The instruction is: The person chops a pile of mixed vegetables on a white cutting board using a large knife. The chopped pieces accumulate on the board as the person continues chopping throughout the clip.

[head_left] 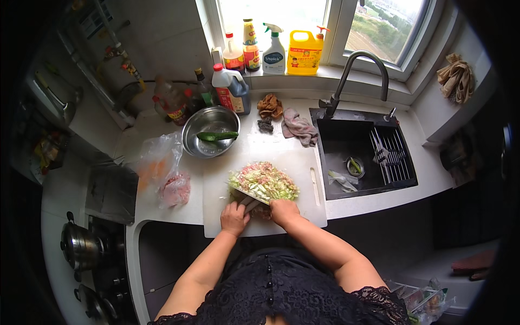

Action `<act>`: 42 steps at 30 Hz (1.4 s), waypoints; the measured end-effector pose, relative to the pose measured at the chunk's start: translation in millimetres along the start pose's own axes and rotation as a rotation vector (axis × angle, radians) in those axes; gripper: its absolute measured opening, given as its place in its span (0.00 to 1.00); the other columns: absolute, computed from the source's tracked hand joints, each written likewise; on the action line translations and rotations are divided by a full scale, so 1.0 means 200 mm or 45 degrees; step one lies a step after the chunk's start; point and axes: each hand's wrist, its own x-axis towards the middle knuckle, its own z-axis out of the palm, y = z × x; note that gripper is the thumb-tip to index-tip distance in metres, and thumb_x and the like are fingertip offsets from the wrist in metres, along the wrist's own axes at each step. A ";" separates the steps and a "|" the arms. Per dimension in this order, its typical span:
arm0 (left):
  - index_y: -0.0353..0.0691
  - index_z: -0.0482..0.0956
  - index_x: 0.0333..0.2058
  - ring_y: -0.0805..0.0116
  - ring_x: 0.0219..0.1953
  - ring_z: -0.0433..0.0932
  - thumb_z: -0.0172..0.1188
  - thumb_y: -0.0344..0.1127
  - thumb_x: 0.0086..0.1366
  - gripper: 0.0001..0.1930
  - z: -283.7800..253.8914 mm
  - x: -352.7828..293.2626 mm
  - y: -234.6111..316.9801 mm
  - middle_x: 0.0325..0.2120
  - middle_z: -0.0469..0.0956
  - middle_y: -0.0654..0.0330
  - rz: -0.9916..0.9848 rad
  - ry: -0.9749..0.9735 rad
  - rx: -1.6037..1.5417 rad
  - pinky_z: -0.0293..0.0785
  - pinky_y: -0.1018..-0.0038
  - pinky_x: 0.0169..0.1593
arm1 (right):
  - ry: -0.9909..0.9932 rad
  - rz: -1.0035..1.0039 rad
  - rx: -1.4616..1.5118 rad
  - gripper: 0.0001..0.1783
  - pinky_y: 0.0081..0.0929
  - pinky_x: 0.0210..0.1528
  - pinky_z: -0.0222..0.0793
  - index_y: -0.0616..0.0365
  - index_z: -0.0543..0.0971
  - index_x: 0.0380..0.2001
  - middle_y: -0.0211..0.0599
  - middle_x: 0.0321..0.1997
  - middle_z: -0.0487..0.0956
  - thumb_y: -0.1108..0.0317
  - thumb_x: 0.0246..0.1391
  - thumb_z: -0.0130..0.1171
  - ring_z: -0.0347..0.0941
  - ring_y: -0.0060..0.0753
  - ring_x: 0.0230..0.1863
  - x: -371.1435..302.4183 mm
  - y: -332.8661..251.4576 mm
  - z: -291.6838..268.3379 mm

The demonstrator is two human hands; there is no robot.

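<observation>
The knife looks stiff, just past the left hand's fingers (can't tell their grip); right hand grips the best end

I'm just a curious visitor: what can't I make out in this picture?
All in the head view:
Handle of the knife: covered by the right hand.
Left hand: too small to tell whether its fingertips touch the blade.
Orange things: blurred by the cloudy plastic bag.
Clear bag at lower right: contents blurred by its crinkled plastic.
</observation>
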 end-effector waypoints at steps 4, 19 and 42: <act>0.45 0.76 0.27 0.56 0.35 0.74 0.67 0.39 0.41 0.13 -0.01 0.01 0.01 0.32 0.73 0.56 0.000 0.042 0.024 0.72 0.62 0.36 | 0.034 0.017 0.035 0.09 0.44 0.39 0.72 0.50 0.80 0.30 0.46 0.33 0.80 0.66 0.45 0.52 0.77 0.50 0.36 -0.02 -0.07 -0.16; 0.42 0.77 0.22 0.54 0.35 0.74 0.68 0.38 0.40 0.11 -0.16 0.02 0.03 0.33 0.75 0.57 -0.046 0.037 -0.110 0.73 0.64 0.37 | 0.189 0.253 0.307 0.13 0.41 0.45 0.72 0.55 0.81 0.32 0.48 0.36 0.80 0.62 0.44 0.55 0.76 0.49 0.40 0.19 0.42 -0.36; 0.41 0.78 0.24 0.54 0.36 0.74 0.67 0.36 0.41 0.11 -0.19 0.06 -0.03 0.34 0.74 0.57 0.064 0.100 -0.061 0.73 0.64 0.40 | -0.097 -0.233 -0.244 0.11 0.44 0.36 0.72 0.51 0.80 0.31 0.47 0.30 0.79 0.68 0.46 0.49 0.77 0.50 0.34 0.06 0.26 -0.39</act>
